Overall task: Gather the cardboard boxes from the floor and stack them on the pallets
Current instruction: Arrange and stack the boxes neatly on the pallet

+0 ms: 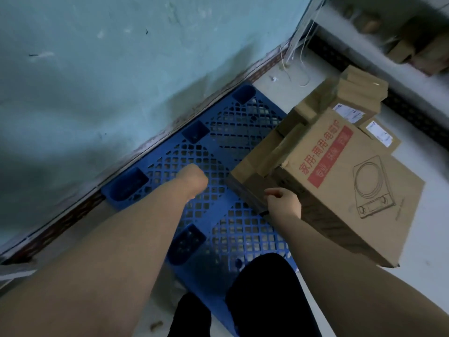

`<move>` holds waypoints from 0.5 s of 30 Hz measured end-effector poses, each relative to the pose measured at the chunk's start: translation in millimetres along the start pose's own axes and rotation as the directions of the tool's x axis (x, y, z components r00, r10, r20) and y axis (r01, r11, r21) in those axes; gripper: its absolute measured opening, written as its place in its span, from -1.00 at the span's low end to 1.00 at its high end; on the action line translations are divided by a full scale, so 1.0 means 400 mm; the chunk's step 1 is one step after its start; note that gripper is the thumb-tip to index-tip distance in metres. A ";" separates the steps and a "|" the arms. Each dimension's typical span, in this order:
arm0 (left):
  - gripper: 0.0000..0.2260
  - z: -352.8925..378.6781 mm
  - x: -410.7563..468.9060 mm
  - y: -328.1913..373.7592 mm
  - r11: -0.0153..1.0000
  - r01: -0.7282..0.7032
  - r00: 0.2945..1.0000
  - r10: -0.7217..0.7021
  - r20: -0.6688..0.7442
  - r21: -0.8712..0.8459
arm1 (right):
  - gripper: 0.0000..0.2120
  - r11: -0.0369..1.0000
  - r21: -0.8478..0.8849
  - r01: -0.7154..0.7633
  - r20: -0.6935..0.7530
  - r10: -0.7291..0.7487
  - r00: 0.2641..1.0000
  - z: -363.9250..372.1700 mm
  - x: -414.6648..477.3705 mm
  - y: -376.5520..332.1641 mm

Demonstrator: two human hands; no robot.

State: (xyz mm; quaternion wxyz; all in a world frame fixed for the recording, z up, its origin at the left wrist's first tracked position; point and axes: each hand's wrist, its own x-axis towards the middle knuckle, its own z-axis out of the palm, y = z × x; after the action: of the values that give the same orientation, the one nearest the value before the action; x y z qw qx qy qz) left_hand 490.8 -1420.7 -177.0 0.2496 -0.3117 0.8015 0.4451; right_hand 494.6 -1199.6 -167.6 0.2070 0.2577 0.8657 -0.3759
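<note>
The right hand (283, 205) grips the near corner edge of a big cardboard box (340, 181), fingers curled over the rim where the top flaps stand open. The box bears a red strip of printed characters and a line drawing of a cooker; it sits tilted, its far corner over the blue pallet (218, 152) and the rest stretching away to the right of the hand over the pale floor (413, 251). Whether its base rests on the pallet or is lifted cannot be told.

The left hand (193, 181) hangs over the pallet's grid, to the left of the right hand and apart from the box. Its fingers are folded down out of sight, so it looks bunched and empty, though what lies under it cannot be seen.

Beyond the right hand, behind the big box, smaller boxes (357, 93) are piled together, some with white labels. Past the left hand the pallet meets a pale green wall (121, 69). Dark trouser legs (262, 295) stand on the pallet's near edge, below both hands.
</note>
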 end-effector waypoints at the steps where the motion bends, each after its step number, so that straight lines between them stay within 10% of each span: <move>1: -0.72 0.018 0.024 0.002 1.000 -0.003 1.000 0.003 0.010 -0.005 | -0.79 1.000 0.011 -0.018 -0.019 0.019 1.000 -0.002 0.008 0.003; 15: -0.77 0.244 0.042 0.305 0.941 -0.230 0.953 0.167 0.251 0.247 | -0.74 0.922 0.286 -0.260 -0.219 0.328 0.919 -0.177 0.070 0.217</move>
State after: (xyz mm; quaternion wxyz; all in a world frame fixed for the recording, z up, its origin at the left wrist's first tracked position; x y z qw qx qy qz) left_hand 403.3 -1290.7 -167.2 0.3335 -0.1383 0.8491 0.3857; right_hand 513.4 -1087.3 -185.5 0.1105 0.4575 0.7816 -0.4094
